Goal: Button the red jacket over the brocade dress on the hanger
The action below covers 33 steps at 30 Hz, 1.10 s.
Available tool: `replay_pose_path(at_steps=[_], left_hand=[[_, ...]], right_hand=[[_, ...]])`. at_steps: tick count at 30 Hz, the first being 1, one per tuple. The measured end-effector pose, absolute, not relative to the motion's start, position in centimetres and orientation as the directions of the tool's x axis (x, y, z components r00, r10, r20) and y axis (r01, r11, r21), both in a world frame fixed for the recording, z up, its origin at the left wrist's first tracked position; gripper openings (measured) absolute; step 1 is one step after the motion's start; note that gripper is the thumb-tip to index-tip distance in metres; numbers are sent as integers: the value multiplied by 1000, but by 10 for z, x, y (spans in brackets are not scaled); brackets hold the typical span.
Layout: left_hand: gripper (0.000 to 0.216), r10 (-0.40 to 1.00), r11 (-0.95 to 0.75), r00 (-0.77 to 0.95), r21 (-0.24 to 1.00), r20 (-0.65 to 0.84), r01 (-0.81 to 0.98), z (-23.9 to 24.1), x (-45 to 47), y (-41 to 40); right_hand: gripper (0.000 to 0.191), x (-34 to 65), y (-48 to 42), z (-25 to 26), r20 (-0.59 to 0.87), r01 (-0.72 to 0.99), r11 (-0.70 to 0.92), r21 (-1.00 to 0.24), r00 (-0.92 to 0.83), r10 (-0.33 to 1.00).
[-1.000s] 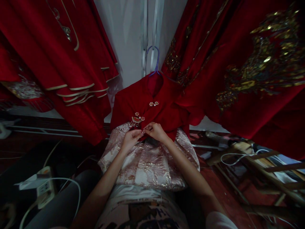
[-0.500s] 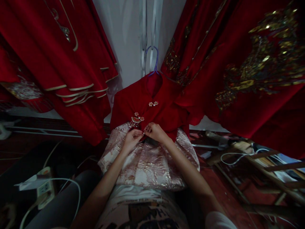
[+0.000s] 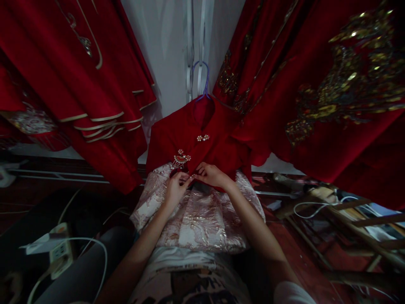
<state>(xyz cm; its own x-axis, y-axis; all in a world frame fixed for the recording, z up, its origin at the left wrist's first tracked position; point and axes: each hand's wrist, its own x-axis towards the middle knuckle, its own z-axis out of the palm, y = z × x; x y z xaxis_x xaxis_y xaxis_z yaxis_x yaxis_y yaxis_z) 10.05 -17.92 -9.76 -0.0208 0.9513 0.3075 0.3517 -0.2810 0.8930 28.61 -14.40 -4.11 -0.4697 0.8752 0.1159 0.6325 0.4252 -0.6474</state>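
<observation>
The left hand (image 3: 176, 186) and right hand (image 3: 212, 175) nearly meet, each grip pinching the lower front edge of the red garment (image 3: 204, 152), which hangs from a purple hanger (image 3: 207, 80) and spreads just beyond them, its beaded fan ornament (image 3: 182, 158) near the left hand and its pearly clasp (image 3: 203, 138) higher up.

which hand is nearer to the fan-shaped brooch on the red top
Left. The left hand is just below the fan-shaped brooch; the right hand is farther off, below and to its right.
</observation>
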Motion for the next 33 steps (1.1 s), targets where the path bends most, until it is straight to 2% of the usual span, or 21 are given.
replay_pose_path(at_steps=[5,13,16,18,21,23,33], left_hand=[[30,966,-235,-57,950,251,205,-102,101,-177],[29,963,-258,-50,957,266,134,-91,103,-175],[33,966,-239,-90,970,241,36,-79,104,-166],[38,972,-209,-126,975,198,-76,-69,106,-158],[40,987,-146,-103,950,122,-275,-56,110,-146],[39,993,-114,-72,923,94,-368,-51,112,-140],[24,998,55,57,818,-27,-573,-49,105,-137]], right_hand=[[13,278,-142,-46,98,590,390,-707,-463,881],[19,275,-147,-35,96,494,318,-809,-422,901],[21,287,-149,-24,40,391,280,-877,-522,852],[21,297,-154,-12,-38,334,233,-913,-640,767],[20,310,-161,6,-141,329,171,-929,-739,659],[20,316,-164,14,-156,335,156,-929,-740,655],[18,323,-163,15,-120,305,176,-936,-745,656]])
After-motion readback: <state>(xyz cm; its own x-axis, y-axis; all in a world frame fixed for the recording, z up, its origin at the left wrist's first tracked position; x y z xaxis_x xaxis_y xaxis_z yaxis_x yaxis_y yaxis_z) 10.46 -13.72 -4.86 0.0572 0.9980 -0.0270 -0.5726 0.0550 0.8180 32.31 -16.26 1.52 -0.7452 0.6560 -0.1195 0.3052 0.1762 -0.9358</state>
